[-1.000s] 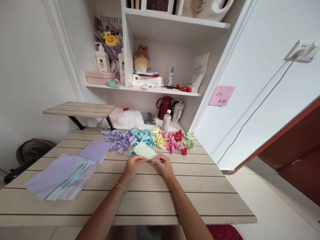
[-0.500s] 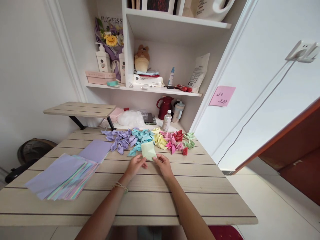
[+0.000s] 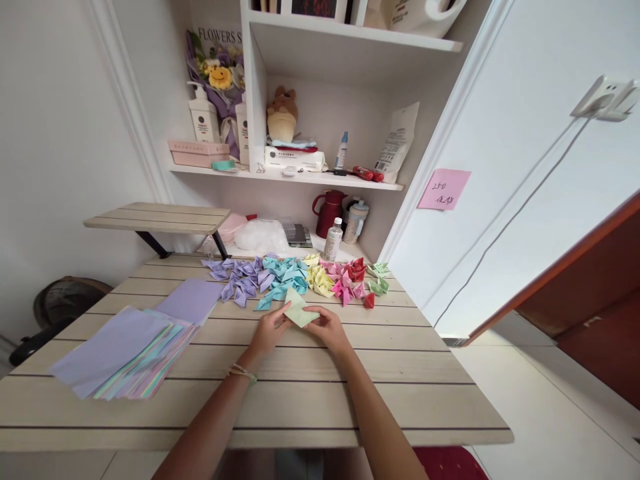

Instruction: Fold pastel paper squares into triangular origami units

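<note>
I saw the head camera face forward and down, the table [image 3: 425, 413] near, lower frame, shelves [image 3: 350, 32] beyond, upper middle.

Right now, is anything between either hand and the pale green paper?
Nothing visible: the left hand and right hand both touch the pale green paper. The blue folded papers lie beyond it, not between.

The hands [image 3: 327, 330] partly cover the pale green paper [image 3: 295, 308], and the top edge crops the white jug [image 3: 420, 21].

Paper stack [image 3: 120, 357] L on tbl [image 3: 415, 400], folded pcs [image 3: 286, 272] at back (btl [image 3: 333, 241] behind 'em), sheet [image 3: 299, 311] in front.
</note>
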### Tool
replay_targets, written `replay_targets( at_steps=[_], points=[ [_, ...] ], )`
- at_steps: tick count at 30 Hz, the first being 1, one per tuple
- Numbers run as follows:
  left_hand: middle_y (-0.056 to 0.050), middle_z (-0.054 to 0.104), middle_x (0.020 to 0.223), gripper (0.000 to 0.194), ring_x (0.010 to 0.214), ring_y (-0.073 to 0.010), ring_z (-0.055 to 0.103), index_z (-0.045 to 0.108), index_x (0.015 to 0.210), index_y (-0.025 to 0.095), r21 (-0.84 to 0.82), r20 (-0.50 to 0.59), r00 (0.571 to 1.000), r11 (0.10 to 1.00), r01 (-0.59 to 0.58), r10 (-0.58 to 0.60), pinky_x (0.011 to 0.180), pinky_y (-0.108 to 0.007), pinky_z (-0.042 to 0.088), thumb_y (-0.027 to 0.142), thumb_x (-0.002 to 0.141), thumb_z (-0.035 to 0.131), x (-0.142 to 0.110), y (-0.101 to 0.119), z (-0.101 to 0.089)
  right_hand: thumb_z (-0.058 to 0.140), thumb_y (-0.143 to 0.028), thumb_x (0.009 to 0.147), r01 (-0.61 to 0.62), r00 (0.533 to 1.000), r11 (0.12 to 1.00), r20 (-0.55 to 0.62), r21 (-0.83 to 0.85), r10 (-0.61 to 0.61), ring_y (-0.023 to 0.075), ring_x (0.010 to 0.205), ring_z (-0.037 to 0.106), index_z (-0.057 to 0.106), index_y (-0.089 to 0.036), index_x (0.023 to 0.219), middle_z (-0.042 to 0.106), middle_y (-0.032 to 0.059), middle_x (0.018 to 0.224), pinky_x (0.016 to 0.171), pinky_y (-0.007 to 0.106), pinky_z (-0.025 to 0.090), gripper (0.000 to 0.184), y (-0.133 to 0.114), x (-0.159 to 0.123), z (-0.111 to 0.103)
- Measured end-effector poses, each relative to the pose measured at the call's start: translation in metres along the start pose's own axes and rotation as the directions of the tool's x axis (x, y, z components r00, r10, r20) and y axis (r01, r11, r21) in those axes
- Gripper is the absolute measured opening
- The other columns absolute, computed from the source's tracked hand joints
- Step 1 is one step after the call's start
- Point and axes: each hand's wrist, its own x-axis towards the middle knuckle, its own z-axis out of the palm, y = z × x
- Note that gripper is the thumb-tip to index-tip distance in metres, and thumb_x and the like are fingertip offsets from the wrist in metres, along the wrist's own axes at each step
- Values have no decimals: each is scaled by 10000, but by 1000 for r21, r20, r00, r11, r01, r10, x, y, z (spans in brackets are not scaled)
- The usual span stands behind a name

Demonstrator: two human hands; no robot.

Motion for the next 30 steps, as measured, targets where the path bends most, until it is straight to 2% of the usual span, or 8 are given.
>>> replay_targets(
  at_steps=[4,7,10,15,20,24,27,30],
  points=[
    [-98,680,1032,589,967,-257,621,571,1167,151,-62,-37,999,998,20,-22,874,-418,479,324,622,714,1,2,-1,756,-361,578,15,995,998,-104,64,-8,201,739,605,668,-182,752,667,60,851,666,309,481,264,2,2,1],
    [-88,708,922,336,899,-250,641,703,919,159,-20,-111,994,1000,5,-7,840,-382,500,319,623,717,2,5,-3,733,-400,607,-20,985,996,-170,92,35,199,730,608,640,-174,669,674,66,840,676,311,474,252,3,3,0],
    [-81,712,827,198,837,-239,648,718,741,163,-24,-163,987,1000,-2,-2,801,-371,518,323,624,715,3,8,-5,728,-436,603,-70,976,989,-195,127,94,181,650,599,614,-169,680,669,44,720,629,295,464,300,3,4,0],
    [-56,694,760,289,720,-194,653,678,801,135,-190,-121,987,978,84,-108,691,-345,555,326,593,738,2,10,-1,725,-455,588,-75,975,993,-203,93,93,162,594,565,579,-171,640,634,20,623,558,262,431,323,6,4,1],
    [-39,663,744,347,686,-171,650,647,836,123,-215,-104,985,970,112,-136,660,-314,558,291,555,763,0,14,3,702,-443,613,-49,966,999,-253,3,48,138,563,522,529,-173,608,586,2,586,522,238,403,321,10,3,5],
    [-34,643,808,379,656,-157,651,630,852,129,-199,-102,987,975,102,-124,646,-301,554,278,535,774,-1,14,5,686,-413,633,-37,956,999,-290,15,40,131,564,523,497,-180,612,573,-11,595,537,238,414,301,12,3,6],
    [-28,633,813,377,621,-145,643,611,842,139,-172,-129,986,981,85,-108,631,-299,552,297,538,768,0,13,4,696,-402,627,-42,964,994,-256,106,68,148,590,558,538,-183,721,616,2,642,554,253,439,285,11,4,7],
    [-30,633,787,362,613,-141,631,592,866,150,-152,-133,987,986,65,-85,579,-266,534,314,580,741,2,13,2,709,-388,624,-70,979,973,-174,221,110,161,626,592,579,-184,929,661,20,703,583,269,461,389,8,4,8]
  ],
)
